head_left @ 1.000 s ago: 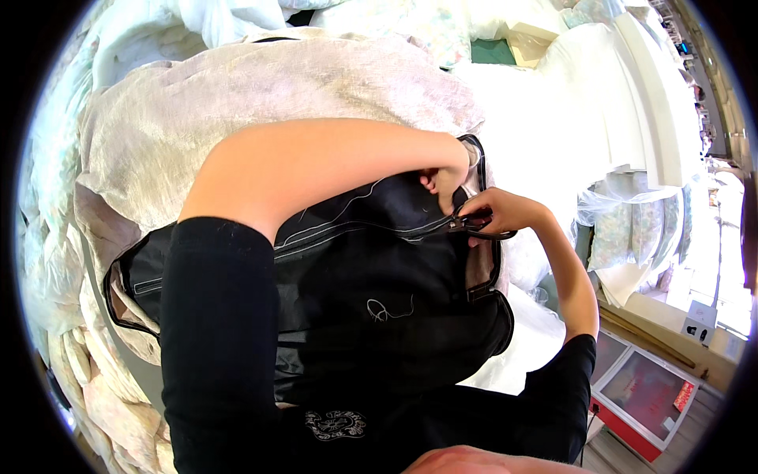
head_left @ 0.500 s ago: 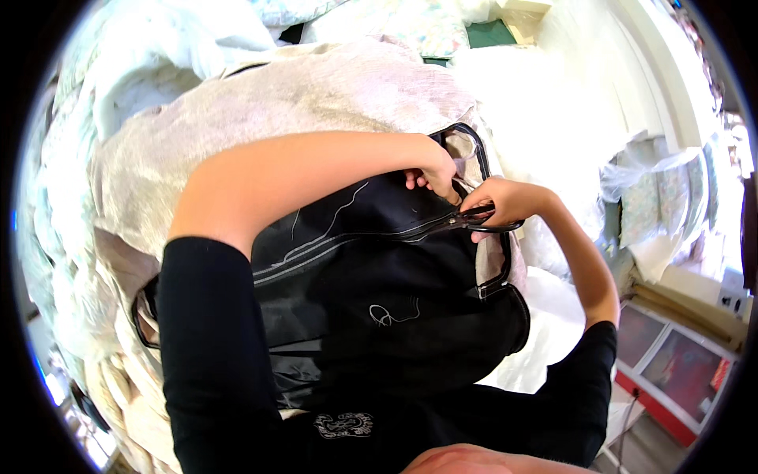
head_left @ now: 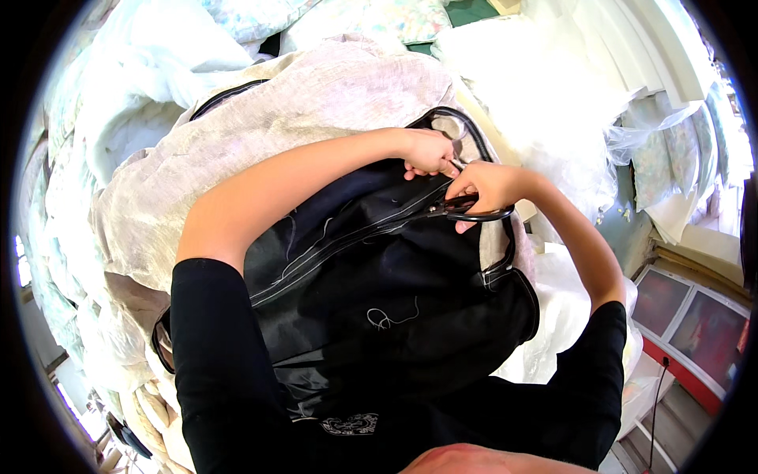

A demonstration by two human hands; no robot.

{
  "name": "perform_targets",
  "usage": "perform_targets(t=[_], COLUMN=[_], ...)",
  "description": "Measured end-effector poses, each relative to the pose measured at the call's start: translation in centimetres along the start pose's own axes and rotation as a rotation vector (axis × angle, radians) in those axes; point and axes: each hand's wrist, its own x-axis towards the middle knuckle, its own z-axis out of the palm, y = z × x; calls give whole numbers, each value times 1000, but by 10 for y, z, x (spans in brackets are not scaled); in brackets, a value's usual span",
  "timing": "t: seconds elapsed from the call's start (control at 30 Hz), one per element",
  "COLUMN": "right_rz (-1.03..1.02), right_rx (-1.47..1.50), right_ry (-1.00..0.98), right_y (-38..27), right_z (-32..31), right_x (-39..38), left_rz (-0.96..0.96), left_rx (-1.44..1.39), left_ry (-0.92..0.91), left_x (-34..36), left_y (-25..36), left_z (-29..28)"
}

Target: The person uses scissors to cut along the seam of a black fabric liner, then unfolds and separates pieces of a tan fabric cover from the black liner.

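A pair of scissors with black loop handles (head_left: pixel 496 216) is gripped in my right hand (head_left: pixel 496 186). Its blades point left across a black fabric cover (head_left: pixel 355 276), along a zip with white stitching. Just beyond, close to the right hand's fingertips, my left hand (head_left: pixel 430 153) is closed in a pinch. What it pinches is too small to make out. Loose white thread (head_left: pixel 380 319) curls on the black fabric. Beneath and behind spreads a beige-pink textured cloth (head_left: pixel 260 118), joined to the black piece, with black piping (head_left: pixel 474 130) along its right edge.
White, filmy plastic-wrapped bundles (head_left: pixel 150 47) heap up at the left and far side. More pale floral bundles (head_left: pixel 663 158) stand at the right. A cabinet with glass panels and a red lower edge (head_left: pixel 687 379) is at the lower right, with a dark cord (head_left: pixel 659 403) hanging beside it.
The scissors and my right hand have moved a little left, over the zip. My left hand has shifted slightly and remains pinched close by. The whole view has tilted a little.
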Motion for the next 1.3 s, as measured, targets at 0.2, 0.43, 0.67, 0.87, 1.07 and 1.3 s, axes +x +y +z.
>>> perform_targets(t=[0.2, 0.43, 0.67, 0.87, 1.07, 1.3], right_rz=[23, -105, -116, -214, -117, -75], right_rx=[-95, -112, -167, -175, -135, -134], right_ry=[15, -14, 37, 89, 54, 31], right_y=[-12, -15, -9, -17, -14, -10], right_z=[-21, -30, -28, -27, -33, -41], right_x=[-5, -9, -7, -3, -8, -12], left_rz=[120, 60, 53, 82, -31, -5], left_rx=[54, 59, 85, 47, -177, -274], left_ry=[268, 220, 231, 274, 272, 266], left_x=[-20, -24, -14, -10, -11, -11], left_y=[16, 22, 16, 10, 6, 8], left_z=[-3, -9, -8, -5, 1, -2])
